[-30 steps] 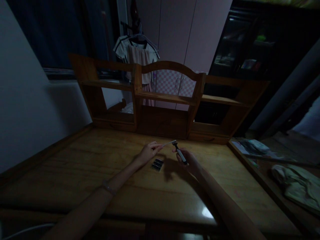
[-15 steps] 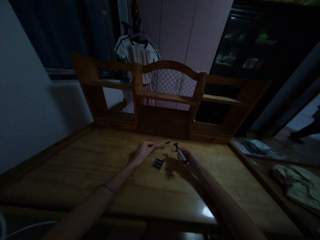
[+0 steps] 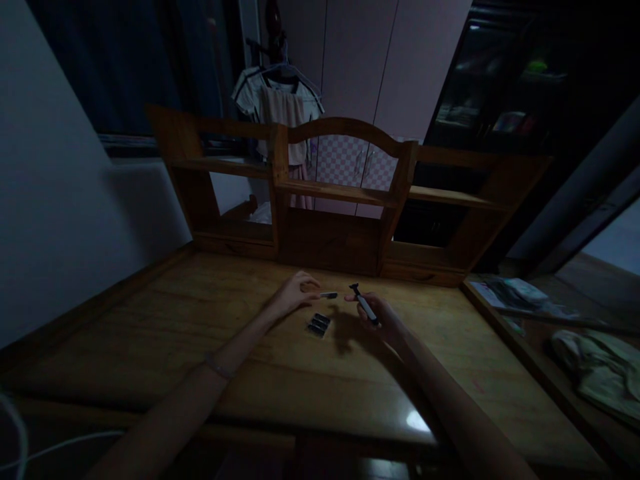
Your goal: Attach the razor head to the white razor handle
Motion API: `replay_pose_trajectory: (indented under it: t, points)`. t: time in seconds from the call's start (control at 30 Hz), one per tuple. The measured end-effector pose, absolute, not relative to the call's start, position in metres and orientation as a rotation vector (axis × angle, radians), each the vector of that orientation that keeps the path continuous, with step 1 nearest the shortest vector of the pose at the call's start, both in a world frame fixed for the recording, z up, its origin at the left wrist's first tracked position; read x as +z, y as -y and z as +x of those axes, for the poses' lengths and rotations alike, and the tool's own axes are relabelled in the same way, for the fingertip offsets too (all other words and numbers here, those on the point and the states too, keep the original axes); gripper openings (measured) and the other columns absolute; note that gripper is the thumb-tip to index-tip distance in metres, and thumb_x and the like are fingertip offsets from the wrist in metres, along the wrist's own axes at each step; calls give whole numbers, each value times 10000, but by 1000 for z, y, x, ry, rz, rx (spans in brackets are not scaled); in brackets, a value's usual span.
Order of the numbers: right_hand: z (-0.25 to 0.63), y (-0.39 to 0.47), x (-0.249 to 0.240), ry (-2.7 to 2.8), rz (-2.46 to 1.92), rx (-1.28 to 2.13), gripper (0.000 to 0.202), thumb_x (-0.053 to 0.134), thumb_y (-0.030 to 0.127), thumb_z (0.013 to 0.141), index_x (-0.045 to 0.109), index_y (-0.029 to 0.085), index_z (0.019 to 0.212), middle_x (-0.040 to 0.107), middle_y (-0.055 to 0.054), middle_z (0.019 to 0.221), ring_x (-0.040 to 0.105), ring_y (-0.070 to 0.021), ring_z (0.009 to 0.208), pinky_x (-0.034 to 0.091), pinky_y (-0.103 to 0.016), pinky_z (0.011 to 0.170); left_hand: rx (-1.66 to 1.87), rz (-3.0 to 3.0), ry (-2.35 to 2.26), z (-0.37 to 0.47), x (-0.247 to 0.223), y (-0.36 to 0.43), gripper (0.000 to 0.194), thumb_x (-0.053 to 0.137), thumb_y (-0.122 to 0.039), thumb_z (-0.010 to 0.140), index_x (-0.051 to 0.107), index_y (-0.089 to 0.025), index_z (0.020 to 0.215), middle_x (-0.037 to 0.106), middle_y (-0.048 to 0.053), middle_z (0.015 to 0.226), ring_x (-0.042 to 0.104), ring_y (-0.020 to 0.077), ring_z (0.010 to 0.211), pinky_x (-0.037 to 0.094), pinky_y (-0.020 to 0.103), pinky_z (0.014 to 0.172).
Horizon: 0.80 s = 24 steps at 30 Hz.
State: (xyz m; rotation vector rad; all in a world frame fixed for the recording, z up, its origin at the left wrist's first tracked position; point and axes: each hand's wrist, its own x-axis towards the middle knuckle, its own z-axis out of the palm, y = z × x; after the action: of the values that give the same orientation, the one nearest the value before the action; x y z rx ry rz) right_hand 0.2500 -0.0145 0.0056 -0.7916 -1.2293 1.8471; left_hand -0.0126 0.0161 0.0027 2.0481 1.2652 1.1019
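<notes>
A short, thin piece (image 3: pixel 329 295), pale with a dark face, sticks out to the right from the fingertips of my left hand (image 3: pixel 295 293). My right hand (image 3: pixel 380 317) is wrapped round a razor handle (image 3: pixel 367 309), grey with dark ends, its small dark head tilted up and to the left. Between the two hands is a gap. On the wooden desk (image 3: pixel 240 373), just below and between them, lies a small clear pack with dark cartridges (image 3: pixel 319 324).
A wooden shelf unit (image 3: pixel 340 193) rises along the desk's back edge. To the right, beyond the desk's raised edge, are papers and plastic (image 3: pixel 520 293) and a pale cloth (image 3: pixel 600 373). A white cable (image 3: pixel 75 440) hangs at the lower left.
My left hand has shifted slightly, and the piece in it now lies more level and looks shorter. The razor handle stays in my right hand. The view has turned a little; a person's leg at right is gone.
</notes>
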Motion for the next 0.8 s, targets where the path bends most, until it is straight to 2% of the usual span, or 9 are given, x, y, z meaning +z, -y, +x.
replay_pose_trajectory:
  t: [0.17,0.3,0.5,0.8]
  points:
    - [252,14,6,1187,-762,1866,357,503,340,806,638,100,1033,451,62,444,320,-53,314,262,-172,311,657,2141,-697,-9,30,3,237,749,-301,657,728,-240,884,619,70,1103,553,207,1071,402,336,947]
    - [253,14,7,1162,-760,1897,367,491,349,815,637,82,1019,468,55,444,328,-55,315,266,-169,306,463,2159,-569,-13,28,3,286,775,-278,626,720,-256,906,632,56,1099,544,207,1084,379,345,976]
    - [252,16,9,1147,-733,1916,350,490,333,814,637,82,1009,457,59,440,342,-59,316,287,-175,315,496,2167,-569,-13,23,0,244,786,-281,614,722,-222,842,653,65,1056,590,193,1009,421,321,913]
    - [252,16,10,1181,-729,1917,338,466,333,833,634,93,1001,468,57,431,336,-64,301,278,-184,314,549,2187,-604,-8,22,5,154,776,-250,629,737,-214,774,648,69,1069,587,204,1012,428,343,919]
